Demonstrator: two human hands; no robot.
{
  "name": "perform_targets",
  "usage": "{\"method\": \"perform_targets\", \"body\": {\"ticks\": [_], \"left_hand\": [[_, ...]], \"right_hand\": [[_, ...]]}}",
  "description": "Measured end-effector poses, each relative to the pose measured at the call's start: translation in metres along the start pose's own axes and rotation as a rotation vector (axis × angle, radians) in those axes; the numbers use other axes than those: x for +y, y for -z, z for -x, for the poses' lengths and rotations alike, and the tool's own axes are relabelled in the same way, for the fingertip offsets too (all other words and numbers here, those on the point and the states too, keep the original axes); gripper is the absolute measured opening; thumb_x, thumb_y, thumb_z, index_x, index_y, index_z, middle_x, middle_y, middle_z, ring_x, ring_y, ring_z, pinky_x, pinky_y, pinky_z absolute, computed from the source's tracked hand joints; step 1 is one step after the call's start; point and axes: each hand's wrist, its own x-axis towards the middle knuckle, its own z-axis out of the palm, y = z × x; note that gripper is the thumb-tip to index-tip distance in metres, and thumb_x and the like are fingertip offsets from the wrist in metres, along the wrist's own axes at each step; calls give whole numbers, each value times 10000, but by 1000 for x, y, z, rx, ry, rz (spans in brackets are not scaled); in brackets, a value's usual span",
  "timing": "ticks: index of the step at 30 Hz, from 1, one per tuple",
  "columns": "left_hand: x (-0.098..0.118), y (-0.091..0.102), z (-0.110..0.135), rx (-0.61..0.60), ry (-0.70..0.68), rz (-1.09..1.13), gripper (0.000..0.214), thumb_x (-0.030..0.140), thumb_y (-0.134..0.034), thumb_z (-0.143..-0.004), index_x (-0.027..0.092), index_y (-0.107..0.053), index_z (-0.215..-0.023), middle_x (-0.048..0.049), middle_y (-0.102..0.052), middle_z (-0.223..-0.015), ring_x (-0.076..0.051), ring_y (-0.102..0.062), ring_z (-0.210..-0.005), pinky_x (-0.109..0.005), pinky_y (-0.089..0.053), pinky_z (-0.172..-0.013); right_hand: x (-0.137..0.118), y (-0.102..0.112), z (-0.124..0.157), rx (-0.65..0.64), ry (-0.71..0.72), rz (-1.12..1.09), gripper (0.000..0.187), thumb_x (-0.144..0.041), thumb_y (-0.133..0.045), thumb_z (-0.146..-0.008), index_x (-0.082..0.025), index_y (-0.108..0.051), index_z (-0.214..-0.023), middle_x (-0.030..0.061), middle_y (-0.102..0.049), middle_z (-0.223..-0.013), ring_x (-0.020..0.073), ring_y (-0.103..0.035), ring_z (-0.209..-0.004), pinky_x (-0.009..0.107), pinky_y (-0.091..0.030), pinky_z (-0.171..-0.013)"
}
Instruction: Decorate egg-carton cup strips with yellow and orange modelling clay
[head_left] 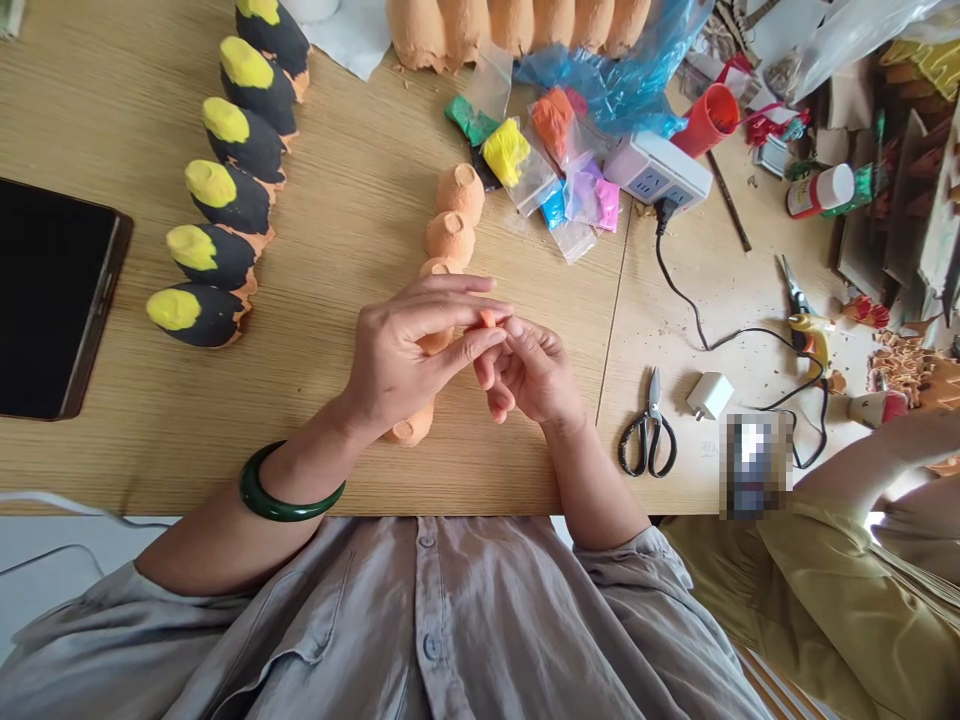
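A small lump of orange modelling clay [488, 318] sits between the fingertips of both hands, above the table. My left hand [409, 345] pinches it between thumb and fingers, its other fingers stretched out. From the other side, my right hand [544, 372] meets it with thumb and forefinger closed, the remaining fingers curled. Beneath my left hand lies a strip of orange egg-carton cups [450, 238], partly hidden by that hand. Beyond it, small plastic bags hold coloured clay, among them orange clay [553, 120] and yellow clay [506, 152].
A black-and-yellow painted egg-carton strip [231, 198] lies left, beside a tablet [56, 300]. Scissors [651, 430], a white charger [710, 395], a power strip [658, 170] and a red cup [709, 118] are right. Another person's arm [877, 455] rests at the right edge.
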Motion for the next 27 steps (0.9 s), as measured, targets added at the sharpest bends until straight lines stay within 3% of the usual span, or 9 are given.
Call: {"method": "perform_targets", "body": {"ticks": [3,6,11,16,18,22,27], "left_hand": [[3,1,1,-10,41,-61,115,273,-756,-1160,332,-838,-1216,37,-908,-1238,-226,-867,-1261,-524,-760,-1097],[-3,1,3,28,-8,-13,133,297,-810,-1130,345,-844,-1249,52,-908,-1241,-232,-864,-1252,-521,-753,-1106],[-17,4,2,-50,-28,26,579,492,-943,-1004,424,-757,-1547,27,-838,-1484,-297,-798,-1397,-564,-693,-1212],[-11,-1,0,-13,-53,18,221,268,-837,-1100,342,-870,-1306,21,-899,-1320,-240,-828,-1356,-498,-729,-1148],[-9,-4,1,19,-39,44,196,208,-830,-1098,312,-880,-1256,12,-910,-1277,-221,-847,-1319,-460,-743,-1110],[-11,-4,3,17,12,115,166,268,-875,-1080,326,-874,-1236,16,-915,-1242,-244,-854,-1306,-503,-752,-1079],[-6,-2,2,-49,76,141,177,434,-805,-1130,304,-879,-1226,-14,-887,-1365,-303,-810,-1397,-617,-690,-1192]], "right_hand": [[1,3,-1,-30,-23,-11,588,-765,-776,-1009,-198,-737,-1159,-70,-741,-713,76,-603,-425,194,-574,-415],[-1,4,-1,-78,1,-83,555,-690,-884,-958,-204,-729,-1177,-89,-737,-709,68,-573,-400,194,-581,-401],[-5,3,1,-67,18,-133,431,-554,-934,-962,-203,-696,-1039,-108,-718,-670,41,-518,-370,163,-573,-397],[-2,4,-1,-84,1,-145,443,-579,-903,-987,-194,-685,-980,-76,-746,-730,38,-546,-419,159,-589,-418],[-1,5,-2,-106,-11,-144,436,-590,-866,-1018,-190,-695,-1018,-62,-770,-769,42,-562,-431,169,-601,-428],[-2,4,-2,-121,-14,-128,436,-575,-910,-987,-206,-703,-1094,-97,-754,-752,34,-551,-415,157,-604,-447],[-3,3,-1,-87,15,-153,453,-572,-934,-970,-204,-674,-926,-112,-720,-673,16,-482,-354,136,-554,-395]]}}
